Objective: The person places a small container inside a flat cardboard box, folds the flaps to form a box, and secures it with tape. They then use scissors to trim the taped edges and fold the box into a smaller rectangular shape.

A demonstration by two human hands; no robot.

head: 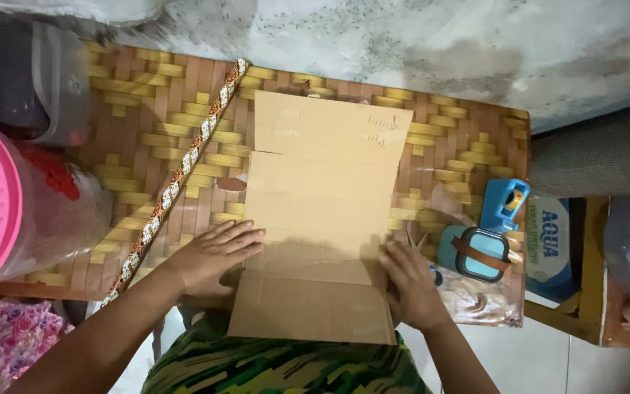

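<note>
Head view: both hands are pressing flat and open on a flattened cardboard sheet at frame centre, left hand and right hand pinning its side edges against the woven-pattern worktop, seemingly steadying the fold.

A flattened piece of brown cardboard is laid across the middle of the woven-patterned table, its long axis running from the far edge to the near edge. Several cross creases are seen dividing it into panels. The far end is set close to the table's far edge, slightly askew, while the near panel is carried past the near edge and overhangs it. Faint handwriting is seen near the far right corner, and a small tear is shown on the left side.
</note>
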